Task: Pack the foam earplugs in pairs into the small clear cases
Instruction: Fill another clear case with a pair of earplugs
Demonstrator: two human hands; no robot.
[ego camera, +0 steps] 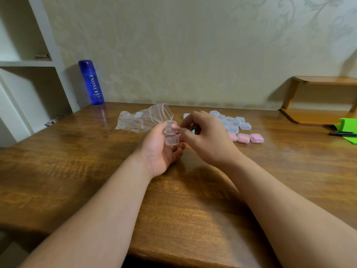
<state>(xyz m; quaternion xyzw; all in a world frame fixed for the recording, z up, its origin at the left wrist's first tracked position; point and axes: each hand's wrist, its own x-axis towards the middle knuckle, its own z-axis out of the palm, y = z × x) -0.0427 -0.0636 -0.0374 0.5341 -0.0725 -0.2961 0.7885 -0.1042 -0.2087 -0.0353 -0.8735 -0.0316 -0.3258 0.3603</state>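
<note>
My left hand (162,149) holds a small clear case (171,134), hinged open, with its lid pointing up, above the middle of the wooden table (96,171). My right hand (204,136) hovers just right of it, fingers curled, one fingertip touching the lid's edge. I cannot tell whether the right hand holds an earplug. Behind the right hand lie several empty clear cases (234,122). In front of them stand shut cases filled with pink earplugs (256,138).
A crumpled clear zip bag (143,119) lies behind my left hand. A tall blue bottle (91,82) stands at the back left by a white shelf unit. A wooden rack (318,97), a green sheet (347,130) and a black pen (342,134) are at the right.
</note>
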